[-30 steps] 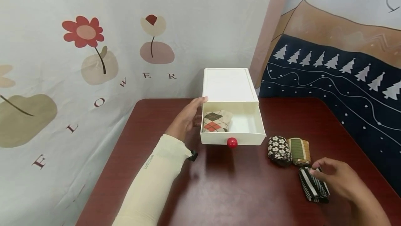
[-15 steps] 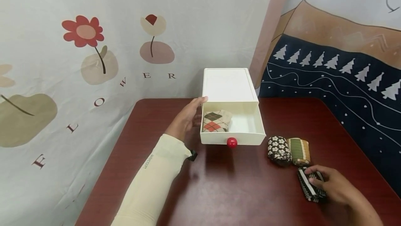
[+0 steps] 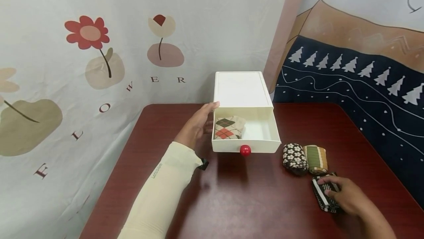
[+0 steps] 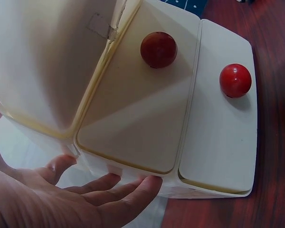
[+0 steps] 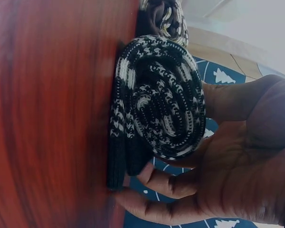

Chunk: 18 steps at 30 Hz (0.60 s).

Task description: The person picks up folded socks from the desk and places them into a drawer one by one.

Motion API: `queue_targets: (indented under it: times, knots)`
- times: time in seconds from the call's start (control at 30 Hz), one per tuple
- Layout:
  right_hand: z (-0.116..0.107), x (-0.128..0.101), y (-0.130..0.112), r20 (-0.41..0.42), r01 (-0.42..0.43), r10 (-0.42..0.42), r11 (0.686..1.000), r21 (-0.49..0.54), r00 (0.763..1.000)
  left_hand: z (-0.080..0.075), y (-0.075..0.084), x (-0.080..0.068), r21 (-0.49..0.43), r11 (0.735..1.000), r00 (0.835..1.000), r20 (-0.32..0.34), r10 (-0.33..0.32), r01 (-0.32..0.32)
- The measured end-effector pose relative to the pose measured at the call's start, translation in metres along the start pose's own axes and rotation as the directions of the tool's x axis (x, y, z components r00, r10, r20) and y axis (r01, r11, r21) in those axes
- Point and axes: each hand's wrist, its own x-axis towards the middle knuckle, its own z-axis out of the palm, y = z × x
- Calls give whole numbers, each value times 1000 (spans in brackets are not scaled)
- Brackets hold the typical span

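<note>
While the left hand point(image 3: 198, 125) rests with straight fingers against the left wall of the white drawer box point(image 3: 243, 95), the right hand point(image 3: 344, 196) has its fingers curled round the black-and-white rolled sock point(image 3: 322, 194), which lies on the table to the right of the box and nearer the person. The step in hand appears to be the pick-up of this roll. The drawer point(image 3: 265, 134) stands pulled out, its red knob point(image 3: 245, 150) facing the person, and an argyle sock roll point(image 3: 228, 127) already lies in its left half. The next move, by this reading, calls for a lift clear of the table and a carry left and away to the vacant right half of the drawer (the grip must hold the roll closed).

Two further rolls, one floral point(image 3: 294, 158) and one green-striped point(image 3: 316, 159), lie side by side just right of the drawer front. The dark red table point(image 3: 232, 202) stands in a corner. Left of the box hangs a pale flower-printed cloth point(image 3: 82, 55); right of it, a dark cloth with white trees point(image 3: 357, 80).
</note>
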Motion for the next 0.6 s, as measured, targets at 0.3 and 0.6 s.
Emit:
queue_targets:
  times: [0.3, 0.6]
  knots:
    - [-3, 0, -4, 73, -53, 54, 998, -17, 996, 2, -1, 3, -3, 1000, 1000, 3, 4, -4]
    - [-13, -8, -8, -35, 31, -32, 999, -23, 999, -1, -2, 2, 15, 1000, 1000, 0, 11, -11]
